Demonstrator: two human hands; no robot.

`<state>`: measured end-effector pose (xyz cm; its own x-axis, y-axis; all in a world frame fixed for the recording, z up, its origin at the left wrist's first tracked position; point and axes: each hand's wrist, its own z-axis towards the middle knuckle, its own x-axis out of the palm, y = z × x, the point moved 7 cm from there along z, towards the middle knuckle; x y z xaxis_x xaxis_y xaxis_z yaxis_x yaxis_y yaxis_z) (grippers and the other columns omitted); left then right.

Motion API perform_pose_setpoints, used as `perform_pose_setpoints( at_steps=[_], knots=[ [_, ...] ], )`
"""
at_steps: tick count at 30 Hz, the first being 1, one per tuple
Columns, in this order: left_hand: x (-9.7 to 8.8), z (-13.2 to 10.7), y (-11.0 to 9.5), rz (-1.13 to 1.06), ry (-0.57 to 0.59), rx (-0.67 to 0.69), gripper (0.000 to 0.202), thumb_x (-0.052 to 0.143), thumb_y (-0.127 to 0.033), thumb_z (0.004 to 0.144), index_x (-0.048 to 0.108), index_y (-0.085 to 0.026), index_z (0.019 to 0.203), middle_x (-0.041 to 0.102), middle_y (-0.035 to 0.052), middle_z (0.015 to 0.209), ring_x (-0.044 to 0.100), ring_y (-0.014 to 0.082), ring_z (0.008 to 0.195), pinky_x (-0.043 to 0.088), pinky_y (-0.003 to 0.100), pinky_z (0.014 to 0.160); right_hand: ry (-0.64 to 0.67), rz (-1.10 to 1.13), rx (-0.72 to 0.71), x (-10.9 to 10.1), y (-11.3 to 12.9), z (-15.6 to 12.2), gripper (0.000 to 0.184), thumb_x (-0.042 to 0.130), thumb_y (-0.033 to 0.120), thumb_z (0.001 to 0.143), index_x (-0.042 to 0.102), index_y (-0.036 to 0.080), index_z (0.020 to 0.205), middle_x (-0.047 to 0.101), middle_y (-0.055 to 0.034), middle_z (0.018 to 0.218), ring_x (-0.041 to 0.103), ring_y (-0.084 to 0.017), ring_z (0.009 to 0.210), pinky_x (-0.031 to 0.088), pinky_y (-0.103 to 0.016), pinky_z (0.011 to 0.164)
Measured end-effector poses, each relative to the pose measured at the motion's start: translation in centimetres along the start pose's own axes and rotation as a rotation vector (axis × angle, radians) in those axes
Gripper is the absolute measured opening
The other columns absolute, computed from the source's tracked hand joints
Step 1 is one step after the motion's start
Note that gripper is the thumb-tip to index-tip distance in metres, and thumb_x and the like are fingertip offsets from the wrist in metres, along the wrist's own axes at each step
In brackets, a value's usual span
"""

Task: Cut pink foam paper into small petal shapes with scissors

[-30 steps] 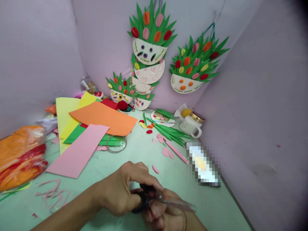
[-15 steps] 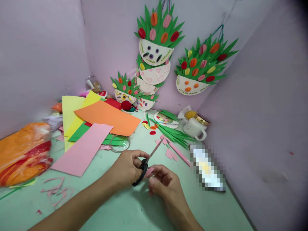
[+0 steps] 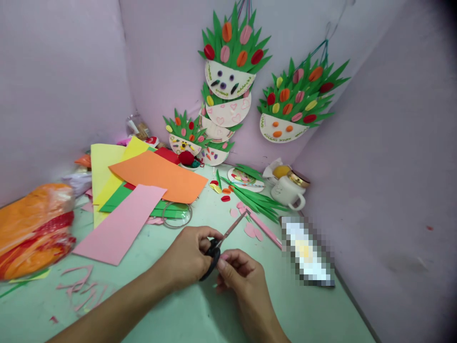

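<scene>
My left hand (image 3: 185, 255) is closed around the black handles of a pair of scissors (image 3: 213, 256). Their blades look closed and point away to the upper right. Just to the right, my right hand (image 3: 244, 278) pinches a small piece of pink paper (image 3: 224, 257) between thumb and fingers, close beside the handles. Most of that piece is hidden by the fingers. Beyond the blade tips lie small pink paper ovals (image 3: 250, 230) and a pink pen (image 3: 266, 229).
Coloured sheets, with a pink sheet (image 3: 123, 224) on top, lie to the left near an orange plastic bag (image 3: 34, 228). Pink scraps (image 3: 76, 283) are at front left. Green paper leaves (image 3: 253, 200), a white mug (image 3: 287, 190) and a blurred-out object (image 3: 305, 252) stand or lie right.
My right hand's fingers have closed further over the pink paper piece, which now shows less. The scissors stay in my left hand; the view has shifted slightly.
</scene>
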<state>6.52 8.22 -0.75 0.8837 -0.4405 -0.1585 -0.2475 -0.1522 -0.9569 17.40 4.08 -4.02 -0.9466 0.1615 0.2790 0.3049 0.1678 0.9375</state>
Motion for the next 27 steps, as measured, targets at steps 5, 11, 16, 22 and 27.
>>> perform_pose_setpoints(
  at_steps=[5, 11, 16, 22, 27],
  knots=[
    [0.1, 0.2, 0.1, -0.025, -0.001, 0.028, 0.041, 0.061, -0.019, 0.058, 0.059, -0.013, 0.099, 0.047, -0.0083, 0.049, 0.04, 0.0072, 0.043, 0.028, 0.018, 0.042, -0.042, 0.006, -0.014, -0.3, 0.2, 0.3, 0.029, 0.078, 0.038, 0.056, 0.063, 0.013, 0.061, 0.058, 0.0023, 0.051, 0.052, -0.009, 0.044, 0.045, -0.019, 0.042],
    [0.1, -0.1, -0.7, 0.055, -0.04, 0.063, 0.039, 0.061, -0.018, 0.06, 0.061, -0.012, 0.098, 0.049, -0.0066, 0.051, 0.044, 0.0087, 0.048, 0.032, 0.019, 0.046, -0.048, -0.034, 0.011, -0.6, -0.3, 0.5, 0.027, 0.079, 0.035, 0.054, 0.066, 0.013, 0.063, 0.059, 0.0012, 0.051, 0.054, -0.011, 0.046, 0.046, -0.021, 0.041],
    [-0.4, -0.2, -1.2, 0.056, -0.05, 0.102, 0.037, 0.06, -0.021, 0.063, 0.06, -0.013, 0.098, 0.053, -0.0047, 0.057, 0.046, 0.009, 0.05, 0.035, 0.019, 0.048, -0.032, 0.131, -0.003, -0.8, 0.2, 0.6, 0.021, 0.078, 0.031, 0.059, 0.067, 0.014, 0.062, 0.063, 0.001, 0.057, 0.056, -0.008, 0.05, 0.047, -0.018, 0.05],
    [0.3, -0.8, -1.4, 0.111, 0.015, 0.139, 0.038, 0.056, -0.026, 0.069, 0.052, -0.015, 0.105, 0.058, -0.002, 0.069, 0.054, 0.013, 0.063, 0.042, 0.022, 0.056, -0.126, 0.451, 0.053, -2.4, 0.9, 0.9, 0.021, 0.082, 0.027, 0.055, 0.066, 0.016, 0.064, 0.065, 0.0016, 0.066, 0.063, -0.011, 0.064, 0.052, -0.021, 0.061],
    [2.9, -1.9, -1.5, 0.407, 0.08, 0.218, 0.011, 0.046, -0.024, 0.077, 0.053, -0.019, 0.085, 0.056, -0.0027, 0.067, 0.049, 0.013, 0.062, 0.038, 0.022, 0.057, -0.143, 0.528, -0.013, -3.3, 1.5, 1.2, 0.018, 0.08, 0.026, 0.058, 0.066, 0.018, 0.066, 0.068, 0.0019, 0.069, 0.065, -0.011, 0.069, 0.053, -0.021, 0.067]
  ],
)
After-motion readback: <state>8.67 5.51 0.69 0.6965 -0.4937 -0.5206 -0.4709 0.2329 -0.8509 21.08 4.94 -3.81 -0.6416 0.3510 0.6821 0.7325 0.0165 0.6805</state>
